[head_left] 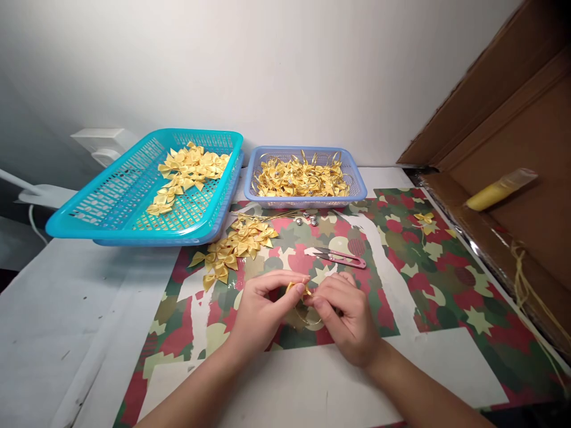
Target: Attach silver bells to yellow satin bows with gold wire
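Over the patterned paper, my left hand (267, 303) pinches a small yellow ribbon bow (293, 288) between thumb and fingers. My right hand (345, 312) is closed close beside it, fingertips meeting at the bow's edge. A thin gold cord (307, 321) hangs in a loop below the bow, between both hands. The right fingertips seem to hold this cord, though the fingers partly hide it. Just beyond my hands lie pink thread snips (345, 258). Loose yellow bows (243, 241) are heaped to the upper left of my left hand.
Behind stand a turquoise basket (89, 205) of bows and a purple basket (307, 204) of bows with gold cords. Several silver bells (313, 220) lie near gold cords (281, 215). On the right are a cardboard wall (526, 119), a yellow tube (499, 189) and hanging strands (520, 273).
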### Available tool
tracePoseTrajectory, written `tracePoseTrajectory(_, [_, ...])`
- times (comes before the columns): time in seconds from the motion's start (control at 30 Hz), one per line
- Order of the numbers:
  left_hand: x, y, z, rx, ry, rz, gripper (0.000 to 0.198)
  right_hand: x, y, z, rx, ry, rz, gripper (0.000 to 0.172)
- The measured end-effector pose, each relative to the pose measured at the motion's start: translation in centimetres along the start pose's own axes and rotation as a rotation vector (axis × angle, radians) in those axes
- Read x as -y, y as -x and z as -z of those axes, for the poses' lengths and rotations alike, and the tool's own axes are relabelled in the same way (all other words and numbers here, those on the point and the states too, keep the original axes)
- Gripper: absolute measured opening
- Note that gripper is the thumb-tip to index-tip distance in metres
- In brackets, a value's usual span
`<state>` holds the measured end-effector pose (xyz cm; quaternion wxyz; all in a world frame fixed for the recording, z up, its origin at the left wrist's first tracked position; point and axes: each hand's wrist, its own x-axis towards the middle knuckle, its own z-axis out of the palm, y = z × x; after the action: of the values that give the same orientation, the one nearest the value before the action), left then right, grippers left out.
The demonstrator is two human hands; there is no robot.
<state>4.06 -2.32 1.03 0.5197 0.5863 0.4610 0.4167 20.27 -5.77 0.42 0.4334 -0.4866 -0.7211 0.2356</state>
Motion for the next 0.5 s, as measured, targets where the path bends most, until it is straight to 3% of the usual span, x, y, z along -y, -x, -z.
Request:
tracePoseTrajectory(0.2, [-0.04,0.10,-0.17,-0.030,-0.088,-0.182,0.011,-0.14,-0.04,-0.20,-0.215,0.043,-0.010,0.008])
tracePoseTrajectory(0.3, [0.02,0.14,-0.31,-0.029,-0.096,-0.218,0.012,-0.03,-0.10,-0.34,-0.204,0.052,0.037,0.011])
tracePoseTrajectory(0.5, [-0.03,0.06,-0.29,-0.045,-0.059,-0.133,0.010,0.15,-0.04,-0.49,-0.178,-0.004,-0.027,0.014])
